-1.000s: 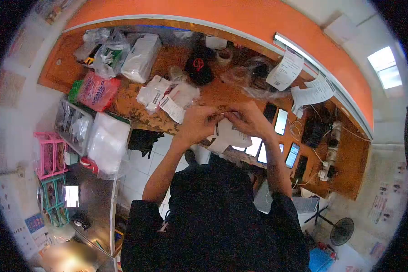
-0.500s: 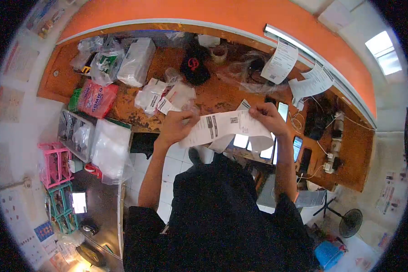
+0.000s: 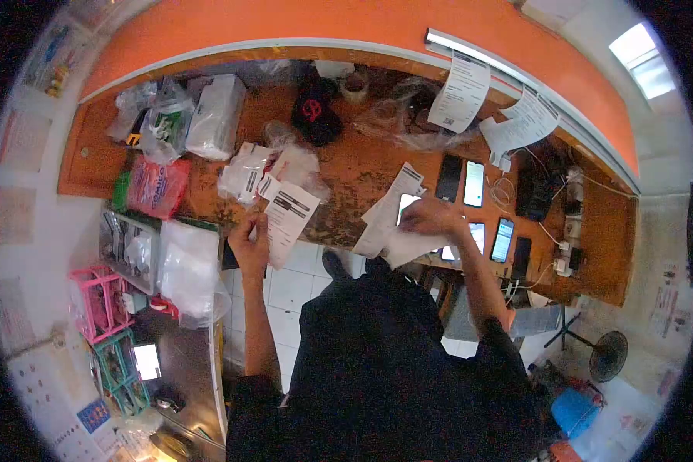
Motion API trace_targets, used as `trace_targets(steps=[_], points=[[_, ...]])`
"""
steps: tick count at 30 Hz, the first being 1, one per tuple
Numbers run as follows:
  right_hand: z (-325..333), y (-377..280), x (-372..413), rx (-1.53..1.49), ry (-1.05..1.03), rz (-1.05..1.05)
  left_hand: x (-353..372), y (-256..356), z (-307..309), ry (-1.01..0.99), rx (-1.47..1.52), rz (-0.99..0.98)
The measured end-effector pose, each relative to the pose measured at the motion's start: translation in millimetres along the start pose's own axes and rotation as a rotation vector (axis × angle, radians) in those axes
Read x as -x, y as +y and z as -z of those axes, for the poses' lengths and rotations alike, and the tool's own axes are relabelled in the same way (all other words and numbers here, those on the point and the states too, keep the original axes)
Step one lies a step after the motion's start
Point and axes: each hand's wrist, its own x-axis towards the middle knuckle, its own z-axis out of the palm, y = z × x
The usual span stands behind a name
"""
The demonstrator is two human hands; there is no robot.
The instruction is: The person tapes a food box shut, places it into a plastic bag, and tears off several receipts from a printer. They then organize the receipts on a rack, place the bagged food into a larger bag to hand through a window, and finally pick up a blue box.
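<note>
My left hand (image 3: 249,245) has its fingers closed on a printed paper slip (image 3: 291,219), which stands up toward the packets at the desk's front edge. To the right, my right hand (image 3: 433,219) is closed on another paper (image 3: 410,245) that hangs over the edge. Printed sheets (image 3: 393,202) lie beside and partly under that paper. Several phones lie around my right hand, among them a lit phone (image 3: 474,183) and another lit phone (image 3: 502,239). Plastic-wrapped packets (image 3: 246,171) rest behind the left slip.
A black cap (image 3: 316,112), a tape roll (image 3: 355,86) and clear plastic wrap lie at the back of the wooden desk (image 3: 354,173). Long paper strips (image 3: 460,92) hang at the right back. A red bag (image 3: 158,185) and a plastic pack (image 3: 217,115) are at left.
The strip stretched between both hands is now in separate pieces. My left hand has moved left and down with one slip; my right hand has moved down and slightly left over the phones.
</note>
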Motion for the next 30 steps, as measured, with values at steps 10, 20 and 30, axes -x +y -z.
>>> trace_targets(steps=[10, 20, 30], points=[[-113.9, 52.5, -175.0, 0.026, 0.442, 0.165, 10.0, 39.4, -39.1, 0.194, 0.061, 0.017], [-15.9, -3.7, -0.4, -1.100, 0.771, 0.006, 38.3, 74.5, -170.6, -0.101, 0.136, -0.093], [105.0, 16.9, 191.9, -1.071, 1.638, 0.078, 42.6, 267.5, -325.9, -0.646, 0.490, -0.189]])
